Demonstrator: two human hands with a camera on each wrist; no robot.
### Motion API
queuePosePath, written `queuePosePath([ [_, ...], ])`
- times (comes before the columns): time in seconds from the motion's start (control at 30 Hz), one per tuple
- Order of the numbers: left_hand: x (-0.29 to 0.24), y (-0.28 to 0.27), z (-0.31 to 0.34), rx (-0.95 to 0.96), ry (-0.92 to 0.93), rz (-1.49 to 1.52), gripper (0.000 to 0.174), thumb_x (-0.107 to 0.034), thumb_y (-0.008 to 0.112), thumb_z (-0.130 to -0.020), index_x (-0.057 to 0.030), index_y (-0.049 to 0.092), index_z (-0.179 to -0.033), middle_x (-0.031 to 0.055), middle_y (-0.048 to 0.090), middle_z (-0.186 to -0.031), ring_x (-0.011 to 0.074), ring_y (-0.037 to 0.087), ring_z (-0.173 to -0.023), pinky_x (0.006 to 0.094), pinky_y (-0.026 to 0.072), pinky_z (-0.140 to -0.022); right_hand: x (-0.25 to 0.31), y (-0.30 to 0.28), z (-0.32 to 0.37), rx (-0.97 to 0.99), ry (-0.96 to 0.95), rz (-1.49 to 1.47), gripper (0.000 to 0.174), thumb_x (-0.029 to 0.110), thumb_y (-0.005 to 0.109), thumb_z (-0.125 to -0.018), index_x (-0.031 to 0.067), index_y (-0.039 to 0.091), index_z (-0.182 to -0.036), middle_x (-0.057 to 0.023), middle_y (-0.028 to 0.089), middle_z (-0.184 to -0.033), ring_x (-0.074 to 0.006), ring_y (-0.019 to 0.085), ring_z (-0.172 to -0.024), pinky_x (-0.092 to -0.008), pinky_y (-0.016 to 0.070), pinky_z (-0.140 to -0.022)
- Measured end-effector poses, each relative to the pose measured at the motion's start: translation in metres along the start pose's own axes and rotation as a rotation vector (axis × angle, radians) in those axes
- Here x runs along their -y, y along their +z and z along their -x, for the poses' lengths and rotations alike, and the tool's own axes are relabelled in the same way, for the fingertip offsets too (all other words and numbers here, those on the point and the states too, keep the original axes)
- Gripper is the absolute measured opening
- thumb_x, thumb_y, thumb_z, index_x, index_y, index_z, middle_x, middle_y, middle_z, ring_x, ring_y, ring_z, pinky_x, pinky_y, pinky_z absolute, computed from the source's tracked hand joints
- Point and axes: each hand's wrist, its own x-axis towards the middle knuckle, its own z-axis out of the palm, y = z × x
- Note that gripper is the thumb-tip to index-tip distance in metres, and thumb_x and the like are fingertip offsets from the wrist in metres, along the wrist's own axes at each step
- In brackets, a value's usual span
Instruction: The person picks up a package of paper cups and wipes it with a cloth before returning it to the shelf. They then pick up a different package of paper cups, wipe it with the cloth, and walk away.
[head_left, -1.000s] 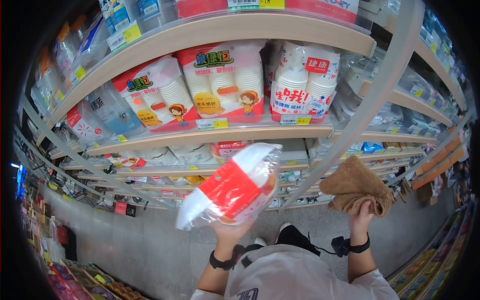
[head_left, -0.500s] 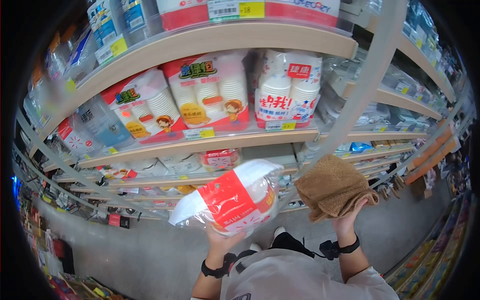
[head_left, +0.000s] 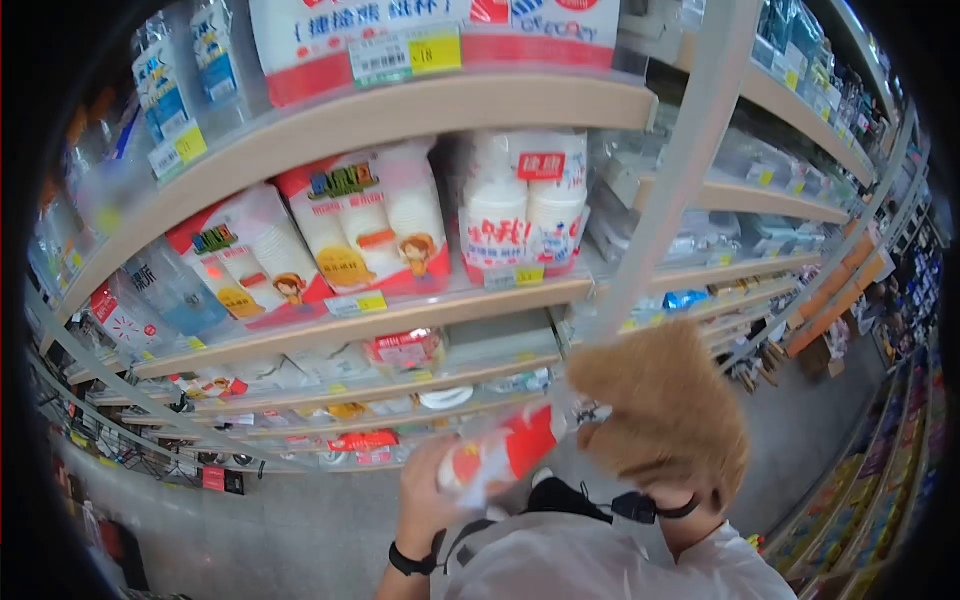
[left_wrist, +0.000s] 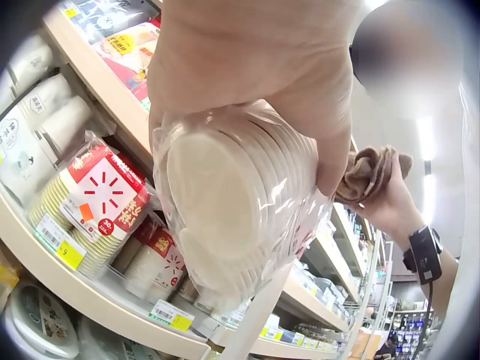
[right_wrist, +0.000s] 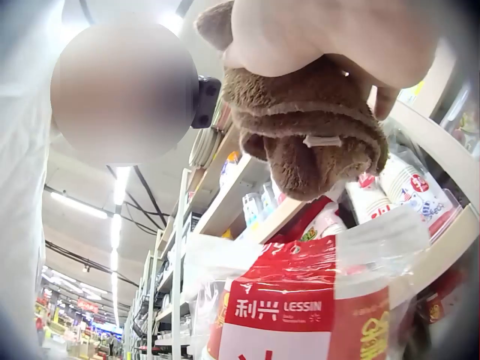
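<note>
Left hand (left_wrist: 247, 60) grips bagged cups (left_wrist: 217, 191); right hand (right_wrist: 337, 37) grips brown cloth (head_left: 675, 410); both near a stocked shelf (head_left: 400, 318).

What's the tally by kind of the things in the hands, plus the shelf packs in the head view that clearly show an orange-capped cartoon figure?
Wrapped pack in the left hand: 1
Brown cloth in the right hand: 1
Cartoon-figure packs on the shelf: 2 (left-side pack, right-side pack)
Total: 4
</note>
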Motion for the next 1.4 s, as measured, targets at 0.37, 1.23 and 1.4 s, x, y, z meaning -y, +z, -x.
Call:
queuePosePath([
  [0.37,0.011,-0.012,0.009,0.193,0.206,-0.164,0.058,-0.035,0.081,-0.054,-0.0039,0.064,-0.1,0.0107,0.064,-0.098,0.0284,0.061,-0.088,0.0399,0.0474,-0.077,0.036,0.035,-0.047,0.781,-0.186,0.446,0.075,0.023,0.073,-0.068,0.0176,0.042,-0.136,-0.0061,0.045,-0.134,-0.0245,0.042,-0.127,-0.0506,0.027,-0.106],
  [1.23,0.023,-0.019,0.042,0.113,-0.026,-0.301,0.063,-0.031,0.078,-0.055,-0.01,0.06,-0.112,0.0102,0.061,-0.112,0.0303,0.058,-0.097,0.0425,0.0431,-0.081,0.047,0.049,-0.053,0.577,-0.317,0.287,0.033,0.015,0.072,-0.066,0.006,0.061,-0.097,-0.0124,0.06,-0.09,-0.0331,0.058,-0.087,-0.0407,0.0459,-0.076],
  [1.4,0.016,-0.029,0.045,0.066,-0.041,-0.318,0.062,-0.031,0.078,-0.057,-0.0107,0.059,-0.113,0.0101,0.061,-0.113,0.0297,0.057,-0.098,0.0417,0.0423,-0.082,0.051,0.057,-0.048,0.669,-0.211,0.202,0.038,0.013,0.07,-0.067,0.0048,0.059,-0.103,-0.0148,0.057,-0.103,-0.0344,0.056,-0.095,-0.0408,0.0445,-0.084],
])
